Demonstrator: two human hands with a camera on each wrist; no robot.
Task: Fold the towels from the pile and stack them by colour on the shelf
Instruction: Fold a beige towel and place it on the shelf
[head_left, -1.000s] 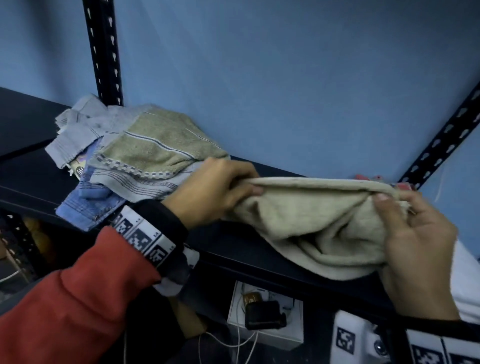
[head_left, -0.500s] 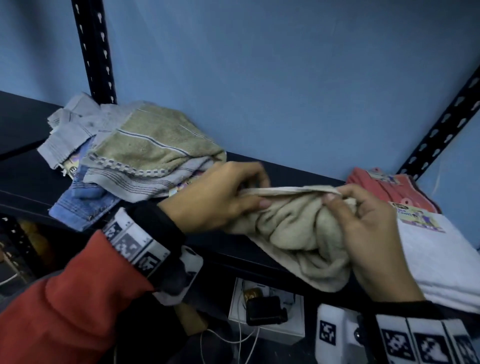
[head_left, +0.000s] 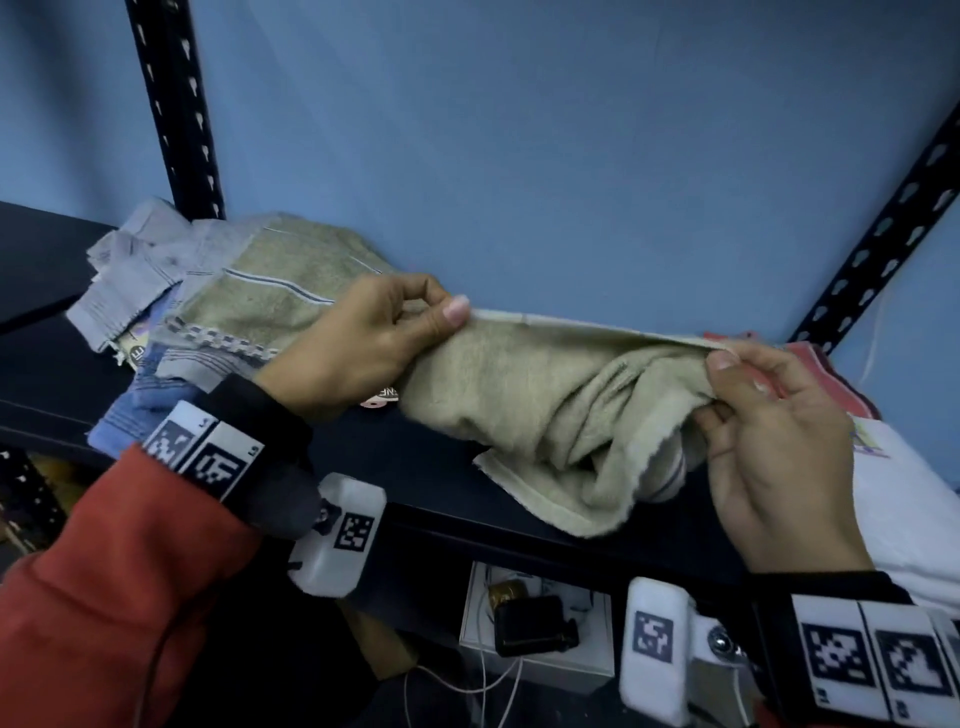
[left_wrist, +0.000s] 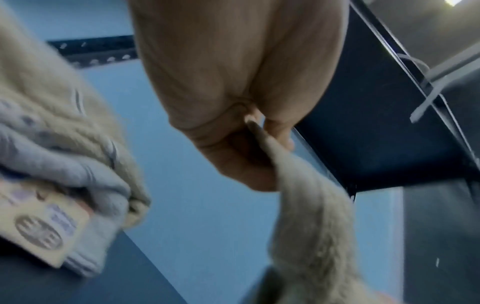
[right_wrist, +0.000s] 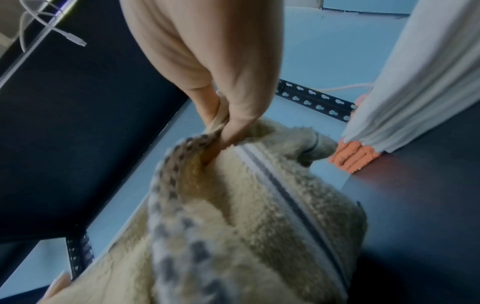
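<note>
A beige towel (head_left: 524, 400) hangs stretched between my hands above the black shelf (head_left: 415, 462), its lower folds bunched on the board. My left hand (head_left: 441, 317) pinches its top edge at the left end; in the left wrist view the left hand (left_wrist: 262, 131) pinches the towel (left_wrist: 306, 216). My right hand (head_left: 727, 384) grips the right end; in the right wrist view the right hand (right_wrist: 223, 125) holds the bunched towel (right_wrist: 246, 216). A pile of unfolded towels (head_left: 270, 291) lies at the shelf's left. A folded white towel (head_left: 914, 499) and a red one (head_left: 836, 384) lie at the right.
Black slotted uprights stand at the back left (head_left: 176, 104) and at the right (head_left: 883, 228) against a blue wall. Below the shelf sits a white box (head_left: 530, 618) with a dark object and cables. A label card (left_wrist: 39, 230) pokes out of the pile.
My hands have moved apart again, stretching the towel's top edge out straight. Half a second ago they were close together with the towel bunched between them.
</note>
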